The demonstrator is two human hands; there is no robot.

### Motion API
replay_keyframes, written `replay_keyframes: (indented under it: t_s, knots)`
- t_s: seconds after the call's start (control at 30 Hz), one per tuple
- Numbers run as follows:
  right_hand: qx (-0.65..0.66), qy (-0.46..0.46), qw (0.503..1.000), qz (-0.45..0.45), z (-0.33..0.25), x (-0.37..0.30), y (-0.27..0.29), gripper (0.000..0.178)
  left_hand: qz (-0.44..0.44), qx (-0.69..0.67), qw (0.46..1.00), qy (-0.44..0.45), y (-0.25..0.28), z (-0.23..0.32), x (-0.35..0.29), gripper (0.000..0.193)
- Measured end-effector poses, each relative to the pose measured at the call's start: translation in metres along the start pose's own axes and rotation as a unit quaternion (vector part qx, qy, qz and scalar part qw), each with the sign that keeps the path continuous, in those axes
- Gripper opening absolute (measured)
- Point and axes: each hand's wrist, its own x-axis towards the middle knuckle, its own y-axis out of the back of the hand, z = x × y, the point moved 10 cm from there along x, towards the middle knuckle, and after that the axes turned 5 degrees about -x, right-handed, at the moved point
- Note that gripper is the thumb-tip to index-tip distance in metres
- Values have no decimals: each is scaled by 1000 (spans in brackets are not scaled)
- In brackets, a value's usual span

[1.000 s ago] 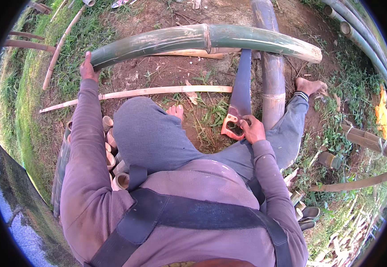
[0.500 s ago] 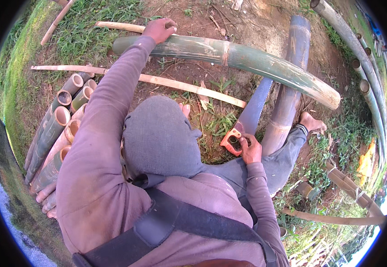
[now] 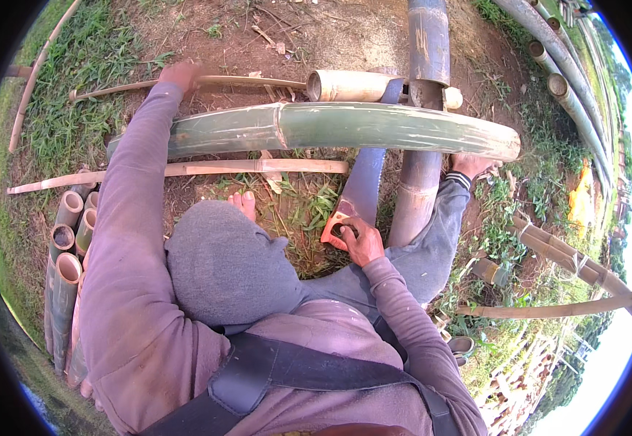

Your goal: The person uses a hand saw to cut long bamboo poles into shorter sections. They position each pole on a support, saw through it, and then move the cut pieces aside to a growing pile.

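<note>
Two bare hands are seen, set well apart. By the right hand [image 3: 363, 243], the orange handle of a saw [image 3: 365, 178] is pinched between thumb and curled fingers. The saw's dark blade is pointed away from the body and passed beneath a thick green bamboo pole [image 3: 352, 125], beyond whose far edge its tip is seen. The pole is laid crosswise over a darker bamboo log [image 3: 416, 192]. The left hand [image 3: 179, 75] is held out past the pole's far side, at a thin bamboo strip [image 3: 250, 80]; it is blurred, and whether its fingers are spread or pressed together cannot be told, nor whether the strip is touched. Nearer the body, a pale strip [image 3: 192, 168] is laid roughly parallel to the pole, and at the left several bamboo tubes [image 3: 66, 291] are stacked.
</note>
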Motion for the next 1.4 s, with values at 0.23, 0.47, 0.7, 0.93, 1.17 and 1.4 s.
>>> replay_keyframes:
  t_s: [0.23, 0.47, 0.7, 0.93, 1.17, 1.4]
  knots:
    - [-65, 274, 923, 263, -170, -10, 124, 40, 476, -102, 856, -175, 162, 35, -131, 46]
    - [-442, 321, 747, 378, -287, -7, 175, 67, 361, -143, 843, -372, 173, 190, -269, 44]
    - [-352, 423, 827, 119, -220, 15, 112, 74, 116, -288, 868, -387, 132, 192, -284, 50]
    - [-362, 388, 845, 57, -211, 33, 121, 69, 90, -341, 853, -384, 107, 207, -274, 53]
    - [-313, 383, 869, -10, -198, 52, 132, 59, 116, -336, 853, -382, 99, 224, -265, 58]
    - [-305, 403, 863, 13, -211, 61, 129, 55, 202, -338, 847, -358, 85, 216, -257, 57]
